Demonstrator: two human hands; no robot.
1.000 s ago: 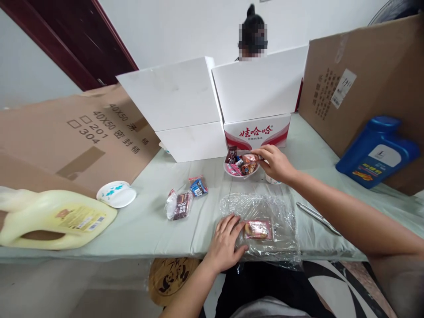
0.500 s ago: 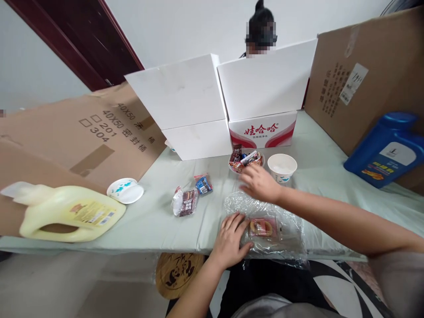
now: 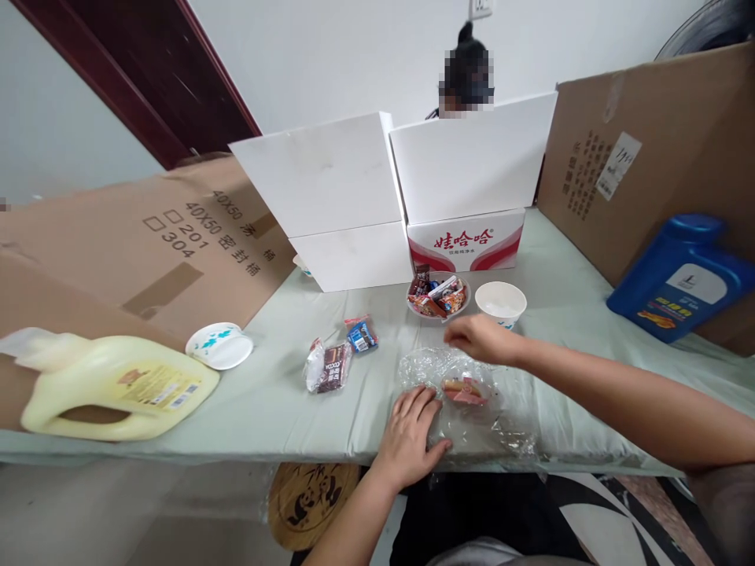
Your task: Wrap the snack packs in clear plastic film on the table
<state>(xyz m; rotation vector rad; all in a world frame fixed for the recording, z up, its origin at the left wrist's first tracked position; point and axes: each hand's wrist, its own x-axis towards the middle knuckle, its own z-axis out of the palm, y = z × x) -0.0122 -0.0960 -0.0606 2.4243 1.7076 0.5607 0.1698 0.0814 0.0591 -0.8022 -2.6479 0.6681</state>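
Note:
My left hand (image 3: 411, 437) lies flat at the left edge of a crumpled clear plastic sheet (image 3: 501, 428), its fingers stretched out. On the plastic, just right of those fingers, is a pink packet (image 3: 465, 391) with what looks like a biscuit inside. Above the sheet's far edge, my right hand (image 3: 484, 339) is closed, fingers curled in; what they hold, if anything, is hidden. Beyond it stands a bowl (image 3: 413, 303) filled with wrapped snacks (image 3: 445, 295). To its right is a white paper bowl (image 3: 501, 297).
Left of the sheet lie a brown cocoa packet (image 3: 333, 369) and a blue packet (image 3: 362, 336). A paper bowl (image 3: 227, 354) and a yellow jug (image 3: 123, 385) stand farther left. White boxes (image 3: 330, 196) screen a person (image 3: 465, 75). A blue bottle (image 3: 678, 275) is at right.
My right hand has drawn back from the snack bowl toward me, fingers now curled. The pink packet looks tilted rather than flat. My left hand has hardly moved; the view has shifted slightly.

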